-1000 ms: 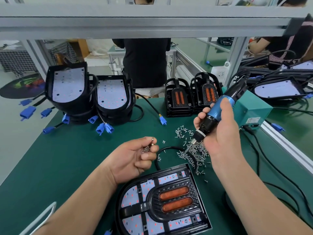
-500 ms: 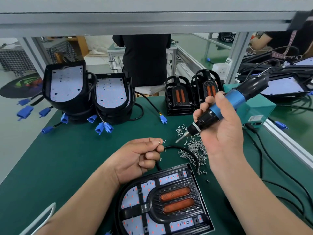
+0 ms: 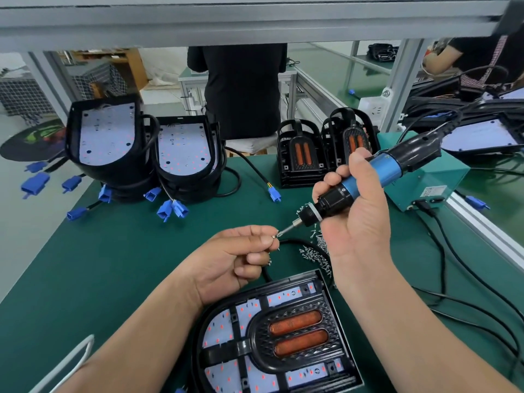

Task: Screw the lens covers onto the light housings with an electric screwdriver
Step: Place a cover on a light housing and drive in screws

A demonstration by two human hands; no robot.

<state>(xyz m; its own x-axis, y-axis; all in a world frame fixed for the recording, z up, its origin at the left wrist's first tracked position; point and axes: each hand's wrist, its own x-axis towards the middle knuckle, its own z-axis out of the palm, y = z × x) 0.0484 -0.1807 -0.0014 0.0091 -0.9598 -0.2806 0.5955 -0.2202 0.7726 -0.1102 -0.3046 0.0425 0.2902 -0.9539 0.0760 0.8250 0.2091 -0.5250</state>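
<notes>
Since half a second ago I see the electric screwdriver (image 3: 365, 180) has swung down and left, so its bit tip now meets the screw (image 3: 274, 236) instead of hanging apart from it.

Nearest me, at the bottom centre of the frame, a light housing (image 3: 218, 330) lies flat on the green table (image 3: 127, 251), its white board dotted with red points. A black lens cover (image 3: 295, 333) with two orange windows sits in it.

Just above that, the left hand (image 3: 235, 259) is curled, thumb and forefinger pinching the screw. Whether it holds more in the palm I cannot tell. To its right, the right hand (image 3: 357, 219) is wrapped around the screwdriver's black and blue barrel. The tool slopes from the upper right down to the left.

Between the hands and the housing lies a loose pile of screws (image 3: 314, 253), with a black cable looping through it.

Further up, at centre, spare lens covers (image 3: 303, 154) stand stacked on edge. A teal power box (image 3: 431, 180) sits at the right. In the upper left, open housings (image 3: 105, 137) stand stacked, with blue connectors (image 3: 170, 208) trailing from them.

Beyond the table, a person in black (image 3: 241, 89) is at another bench.
</notes>
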